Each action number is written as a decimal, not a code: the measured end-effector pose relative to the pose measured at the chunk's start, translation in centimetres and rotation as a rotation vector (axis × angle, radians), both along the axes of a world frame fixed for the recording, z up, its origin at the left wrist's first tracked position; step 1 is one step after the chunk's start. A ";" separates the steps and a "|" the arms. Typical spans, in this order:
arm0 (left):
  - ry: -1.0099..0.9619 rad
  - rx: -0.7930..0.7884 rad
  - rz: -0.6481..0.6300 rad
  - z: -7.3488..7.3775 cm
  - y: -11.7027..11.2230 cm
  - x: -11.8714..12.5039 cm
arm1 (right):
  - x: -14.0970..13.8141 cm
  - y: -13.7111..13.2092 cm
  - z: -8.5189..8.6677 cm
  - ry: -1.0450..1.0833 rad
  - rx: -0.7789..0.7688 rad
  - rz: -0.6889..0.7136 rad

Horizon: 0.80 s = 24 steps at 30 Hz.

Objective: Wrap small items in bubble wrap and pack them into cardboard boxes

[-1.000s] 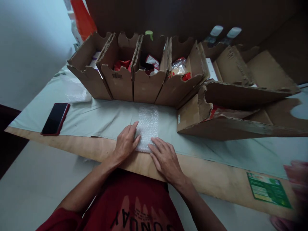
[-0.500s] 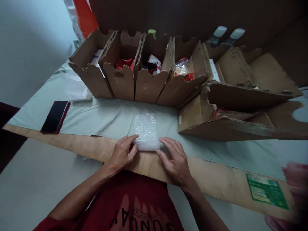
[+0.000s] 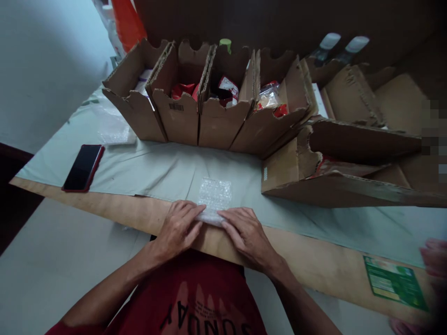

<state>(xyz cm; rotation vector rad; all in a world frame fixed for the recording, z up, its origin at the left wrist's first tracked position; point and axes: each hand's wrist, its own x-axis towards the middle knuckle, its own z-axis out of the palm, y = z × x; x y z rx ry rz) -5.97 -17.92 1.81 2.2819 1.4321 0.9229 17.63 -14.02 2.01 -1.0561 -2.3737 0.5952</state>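
A: Closest in?
B: Maroon shirt front (image 3: 216,279) with dark lettering, then bare wooden table edge (image 3: 132,209), green label (image 3: 394,281) towards right end.
A: Hands?
B: Both at that edge. Left hand (image 3: 179,228): narrow, thumb and fingers on left end of near strip of bubble wrap (image 3: 215,191). Right hand (image 3: 244,232): likewise narrow, pinched on right end.
A: And the wrap?
B: Between both hands. Near edge doubled into a strip; fold or roll, cannot tell which. Rest flat on pale cloth (image 3: 167,172), beyond fingertips.
A: Farther left?
B: Phone (image 3: 84,167) in red case, on cloth; beyond, clear bubbly plastic (image 3: 117,136).
A: Back of table?
B: Open-topped cardboard boxes (image 3: 181,121) side by side, red packets (image 3: 183,90) in some; at right, nearer, long cardboard box (image 3: 300,190). Behind: two white-capped bottles (image 3: 330,42).
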 end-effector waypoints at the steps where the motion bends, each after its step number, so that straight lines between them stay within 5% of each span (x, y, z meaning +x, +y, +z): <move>1: -0.003 -0.010 0.022 -0.1 0.3 0.1 | 0.1 -0.1 0.1 0.000 -0.004 -0.026; 5: 0.089 -0.046 0.126 -1.3 3.0 0.5 | -0.1 -0.3 0.3 -0.055 0.213 -0.174; 9: 0.103 -0.053 0.222 -1.8 4.7 0.5 | -0.8 0.1 -0.1 -0.182 0.257 -0.072; 13: -0.274 -0.202 0.378 -1.0 2.6 0.4 | -1.1 1.3 -0.9 -0.106 0.100 -0.129; 18: -0.878 -0.770 0.471 0.0 -0.2 1.3 | -1.2 0.6 -0.4 0.255 -0.269 -0.302; 21: -0.998 -0.926 0.442 0.2 0.0 2.5 | -1.0 -0.9 0.1 0.380 -0.490 -0.237; 24: -0.999 -0.909 0.429 0.1 0.3 3.5 | 0.4 -2.0 0.1 0.463 -0.516 -0.242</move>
